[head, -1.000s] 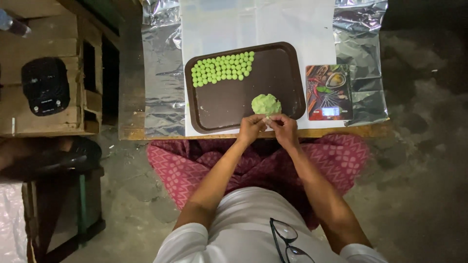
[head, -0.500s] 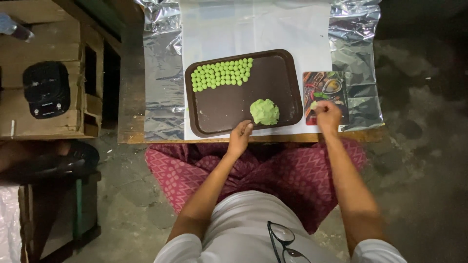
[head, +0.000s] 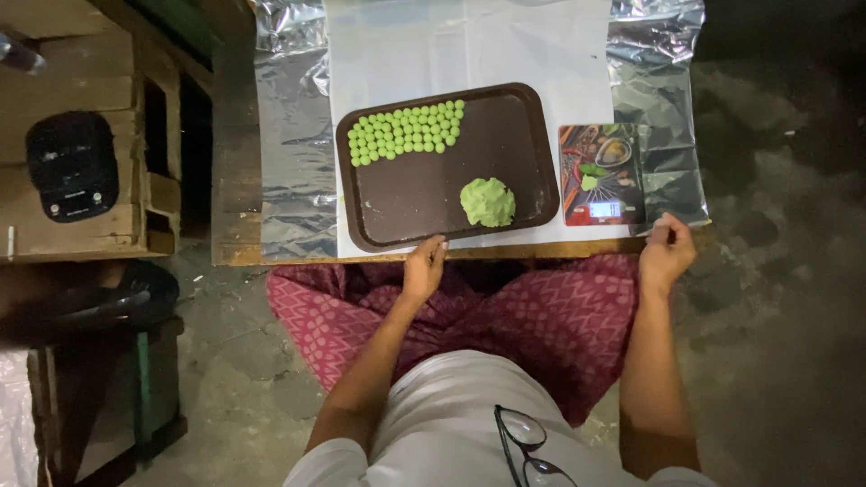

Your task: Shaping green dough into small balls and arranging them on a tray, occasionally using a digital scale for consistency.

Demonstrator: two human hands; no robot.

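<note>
A dark brown tray [head: 528, 144] lies on a low table. Several small green balls [head: 404, 132] sit in rows at its far left. A lump of green dough [head: 488, 201] rests near its front right. My left hand [head: 424, 268] lies flat at the tray's front edge, fingers loosely together, holding nothing. My right hand [head: 666, 250] is at the table's front right corner, loosely curled beside a small kitchen scale [head: 602, 175]. A small green piece [head: 590, 181] sits on the scale. Whether the right fingers pinch anything is unclear.
White paper [head: 451, 45] and crinkled foil [head: 287, 135] cover the table under the tray. A wooden crate [head: 81, 171] with a black device [head: 72, 167] stands at the left. Glasses [head: 523, 442] hang at my shirt. A dark stool [head: 90, 298] is at the lower left.
Both hands left the dough lump. My right hand moved right past the scale to the table corner; a green piece now lies on the scale. My left hand dropped to the tray's front edge.
</note>
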